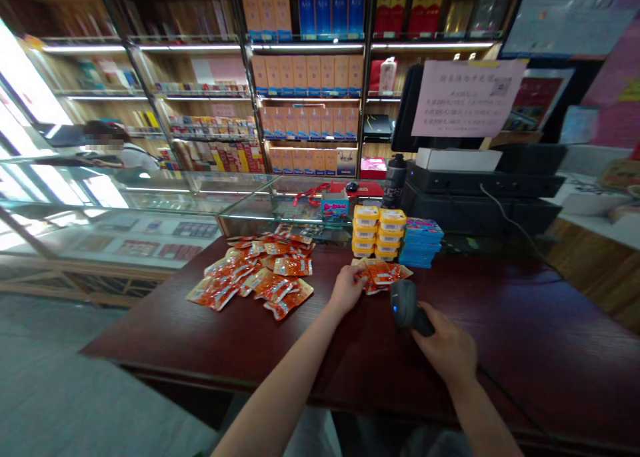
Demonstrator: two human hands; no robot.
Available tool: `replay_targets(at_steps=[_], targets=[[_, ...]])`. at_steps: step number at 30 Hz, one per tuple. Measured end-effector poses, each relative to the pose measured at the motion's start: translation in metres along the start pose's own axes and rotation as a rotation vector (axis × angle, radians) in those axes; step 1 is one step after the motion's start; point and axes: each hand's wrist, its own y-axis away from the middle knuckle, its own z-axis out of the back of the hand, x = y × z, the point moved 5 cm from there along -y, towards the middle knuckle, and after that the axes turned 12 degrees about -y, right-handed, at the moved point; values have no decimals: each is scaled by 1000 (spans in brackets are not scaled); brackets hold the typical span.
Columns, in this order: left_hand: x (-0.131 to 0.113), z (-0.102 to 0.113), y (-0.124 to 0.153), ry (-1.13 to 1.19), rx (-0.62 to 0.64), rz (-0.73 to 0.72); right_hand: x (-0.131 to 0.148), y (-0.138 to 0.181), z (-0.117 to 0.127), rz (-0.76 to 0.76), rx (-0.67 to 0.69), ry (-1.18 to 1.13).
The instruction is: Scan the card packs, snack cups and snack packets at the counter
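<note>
My right hand (447, 343) is wrapped round the handle of a dark barcode scanner (404, 302) with a small blue light on its head. The fingers of my left hand (347, 290) are closed on the left edge of an orange snack packet (385, 272), one of a small group lying on the table. A larger heap of shiny orange packets (235, 273) is spread to the left. Right behind the small group stand stacked yellow tubs (366, 233), and beside them a stack of blue boxes (421, 243).
A glass display counter (170, 203) runs behind the dark wooden table (240, 350). A black bottle (395, 177) and a monitor with a pink paper sign (465, 103) stand at the back right. A person (120, 147) is behind the counter at far left.
</note>
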Motion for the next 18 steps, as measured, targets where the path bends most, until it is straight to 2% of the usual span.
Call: replay_targets(at_steps=[4, 7, 9, 13, 15, 18], targets=[[5, 43, 12, -333, -68, -63, 1, 3, 2, 30, -15, 27], [12, 81, 24, -607, -147, 13, 1, 4, 3, 24, -24, 19], [18, 105, 32, -770, -199, 131, 2, 4, 3, 12, -17, 22], [34, 148, 50, -999, -324, 482, 3, 4, 4, -12, 5, 37], [44, 164, 58, -1038, -367, 628, 3, 4, 4, -42, 23, 44], [63, 179, 68, -977, -345, 735, 3, 4, 4, -65, 47, 45]])
